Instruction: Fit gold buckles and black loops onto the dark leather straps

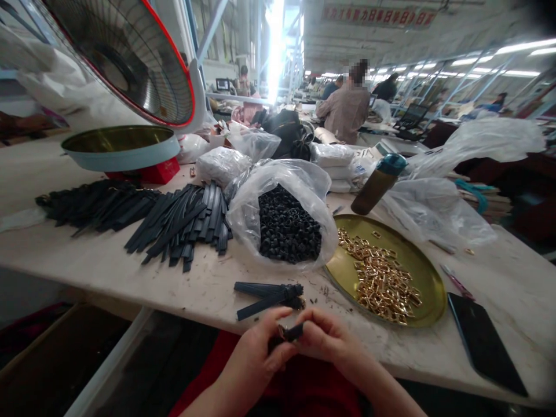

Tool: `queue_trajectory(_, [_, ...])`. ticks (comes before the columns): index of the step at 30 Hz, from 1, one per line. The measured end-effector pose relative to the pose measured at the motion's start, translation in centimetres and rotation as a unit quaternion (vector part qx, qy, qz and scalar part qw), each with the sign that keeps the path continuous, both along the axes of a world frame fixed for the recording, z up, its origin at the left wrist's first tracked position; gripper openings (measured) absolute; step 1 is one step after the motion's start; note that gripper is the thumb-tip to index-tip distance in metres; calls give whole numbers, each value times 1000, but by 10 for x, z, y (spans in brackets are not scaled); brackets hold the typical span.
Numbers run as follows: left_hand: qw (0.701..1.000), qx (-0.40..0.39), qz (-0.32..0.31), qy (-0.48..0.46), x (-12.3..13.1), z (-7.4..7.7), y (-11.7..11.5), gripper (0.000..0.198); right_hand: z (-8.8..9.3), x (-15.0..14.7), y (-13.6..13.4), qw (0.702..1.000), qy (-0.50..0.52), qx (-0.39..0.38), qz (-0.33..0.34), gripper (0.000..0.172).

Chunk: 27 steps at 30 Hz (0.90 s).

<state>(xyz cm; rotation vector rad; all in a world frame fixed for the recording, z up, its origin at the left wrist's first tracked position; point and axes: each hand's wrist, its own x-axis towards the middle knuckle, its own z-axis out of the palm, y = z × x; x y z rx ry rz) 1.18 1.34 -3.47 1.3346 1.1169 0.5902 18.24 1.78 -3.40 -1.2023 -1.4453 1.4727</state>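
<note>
Close to the table's front edge, a short dark strap [296, 332] is held between both hands, with a bit of metal glinting at its left end. My left hand [260, 347] is closed around that end. Thumb and fingers of my right hand [326, 340] pinch the other end. Just beyond them lies a small stack of dark straps with loops [269, 295]. Behind it, a plastic bag [243, 217] stands open, full of small black loops [289, 229]. To the right, a round gold tray [423, 260] bears a heap of gold buckles [384, 281].
Bundles of dark straps [182, 226] spread over the left of the table. A fan [139, 63], a round tin tray [121, 156] and a bottle [377, 182] stand farther back. A phone [484, 341] and small snips [457, 282] lie at right. A person [347, 110] sits beyond.
</note>
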Motion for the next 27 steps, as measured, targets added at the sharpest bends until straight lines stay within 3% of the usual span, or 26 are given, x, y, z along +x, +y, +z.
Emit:
queue_trajectory(2, [1000,10,-28,9,4,0,8,25,1,11,36,989,-104,88,-59,28])
queue_trajectory(4, [999,4,-22,23,7,-1,15,22,-5,18,72,935,-265,194,-134,20])
queue_trajectory(7, [999,0,7,33,7,-3,23,23,-21,18,112,902,-337,225,-151,7])
queue_trajectory(10, [999,-7,24,30,5,-3,27,23,-33,13,124,898,-348,223,-155,10])
queue_trajectory(15, [999,9,51,9,1,2,27,25,-32,18,111,909,-319,216,-158,10])
queue_trajectory(20, [997,55,60,0,1,10,22,25,-16,12,79,951,-231,165,-121,16])
queue_trajectory(23, [994,88,67,5,-1,15,16,27,-4,-4,48,989,-58,87,-102,22])
queue_trajectory(25, [991,116,67,25,-2,18,11,28,1,-13,28,993,74,6,-97,33])
queue_trajectory(27, [985,151,67,52,-3,19,6,27,1,-19,14,985,136,-51,-97,33])
